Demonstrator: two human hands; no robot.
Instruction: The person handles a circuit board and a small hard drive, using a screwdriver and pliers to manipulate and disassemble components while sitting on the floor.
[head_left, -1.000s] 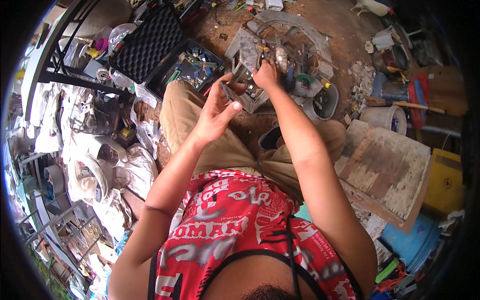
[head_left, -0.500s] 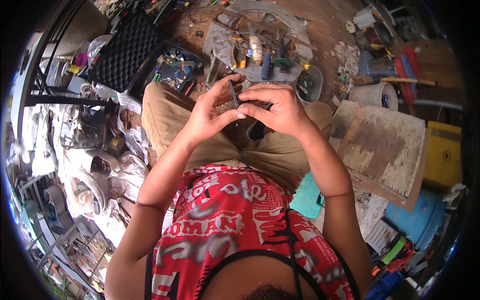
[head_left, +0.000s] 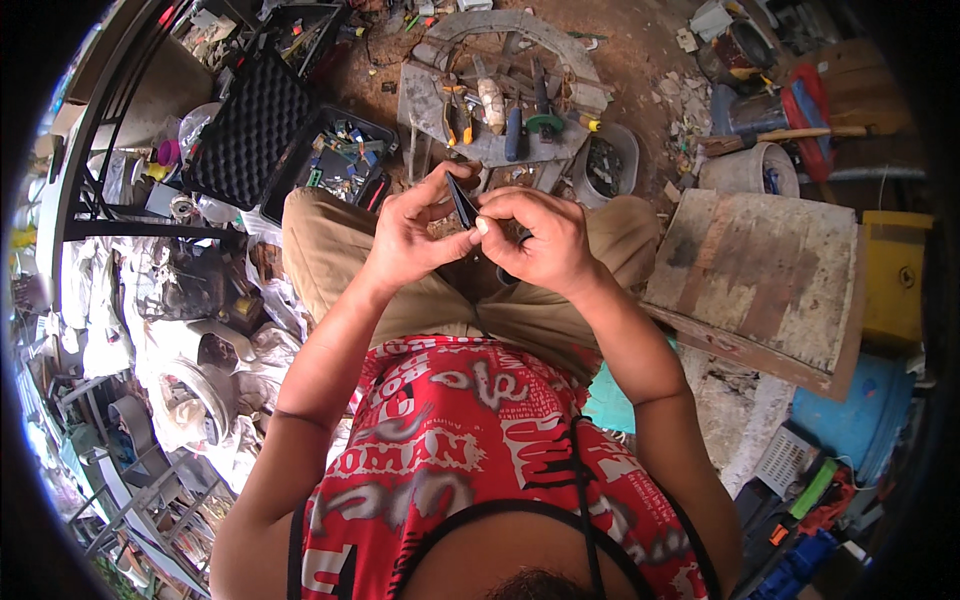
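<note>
Over my lap, both hands are on a thin, flat black piece (head_left: 463, 203); its exact kind I cannot make out. My left hand (head_left: 415, 232) grips it, fingers along its far end and thumb at the near end. The thumb and index finger of my right hand (head_left: 540, 238) pinch its near right edge, with the other fingers curled in. The piece is tilted, and fingers cover part of it. Just beyond my hands lies a low grey stand (head_left: 430, 100) with orange-handled pliers (head_left: 467, 122) and a blue-handled tool (head_left: 514, 135).
An open black case (head_left: 252, 125) with foam in its lid and small electronic parts inside stands at the far left. A grey tub (head_left: 628, 165) sits right of the stand. A worn wooden board (head_left: 760, 280) lies at my right, beside a yellow container (head_left: 893, 290).
The black piece has turned, so more of its flat face shows. My right hand's fingers have curled from stretched out into a pinch at its near edge. The view has shifted slightly.
</note>
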